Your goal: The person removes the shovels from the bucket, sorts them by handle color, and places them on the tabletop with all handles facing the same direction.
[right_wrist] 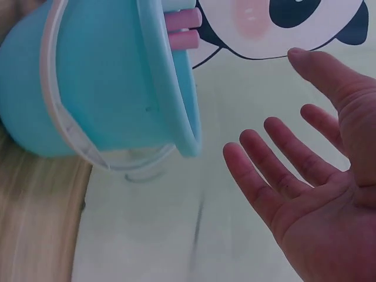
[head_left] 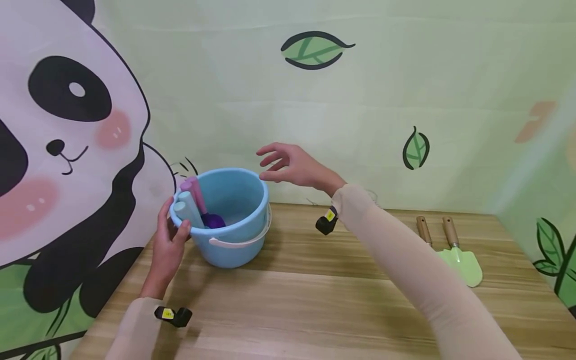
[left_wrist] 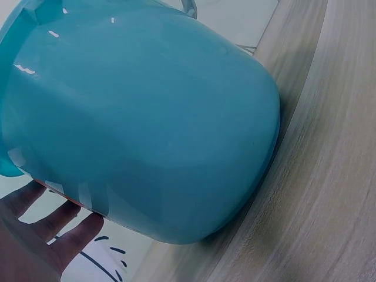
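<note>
A light blue bucket (head_left: 234,250) with a white handle (head_left: 238,243) stands upright on the table. Inside it, pink handles (head_left: 194,189) and light blue handles (head_left: 185,202) lean on the left wall, beside a purple scoop-like part (head_left: 213,220). My left hand (head_left: 168,247) holds the bucket's left side near the rim, thumb in front and fingers further back. In the left wrist view, fingertips (left_wrist: 88,226) touch the outer wall. Above and right of the rim, my right hand (head_left: 299,167) is raised with spread, relaxed fingers and holds nothing.
Two green garden tools with wooden handles lie on the table's right; one is a shovel (head_left: 470,267), the other partly hidden by my right sleeve (head_left: 405,255). A leaf-printed backdrop (head_left: 342,115) rises behind the wooden table (head_left: 288,310), with a printed panda (head_left: 90,165) at left.
</note>
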Tool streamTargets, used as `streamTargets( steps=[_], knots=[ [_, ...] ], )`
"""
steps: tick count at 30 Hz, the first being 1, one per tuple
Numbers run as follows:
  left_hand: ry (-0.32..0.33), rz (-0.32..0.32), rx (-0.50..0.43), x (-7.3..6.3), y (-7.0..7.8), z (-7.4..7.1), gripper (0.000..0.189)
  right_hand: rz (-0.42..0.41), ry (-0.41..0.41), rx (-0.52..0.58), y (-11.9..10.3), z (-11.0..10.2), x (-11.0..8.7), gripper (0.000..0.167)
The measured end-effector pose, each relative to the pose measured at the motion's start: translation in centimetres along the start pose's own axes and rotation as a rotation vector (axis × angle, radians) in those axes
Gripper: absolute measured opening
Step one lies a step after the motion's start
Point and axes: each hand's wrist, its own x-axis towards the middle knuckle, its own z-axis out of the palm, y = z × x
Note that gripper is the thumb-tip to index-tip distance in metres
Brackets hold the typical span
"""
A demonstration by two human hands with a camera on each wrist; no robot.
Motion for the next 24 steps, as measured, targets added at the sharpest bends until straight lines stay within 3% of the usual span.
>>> streamTargets(
  steps=[24],
  knots=[
    [-0.014,-0.009,-0.022,0.2,0.1,-0.3,0.072,-0.013,-0.106,0.08,-1.4,5.2,3.5,0.054]
  ],
)
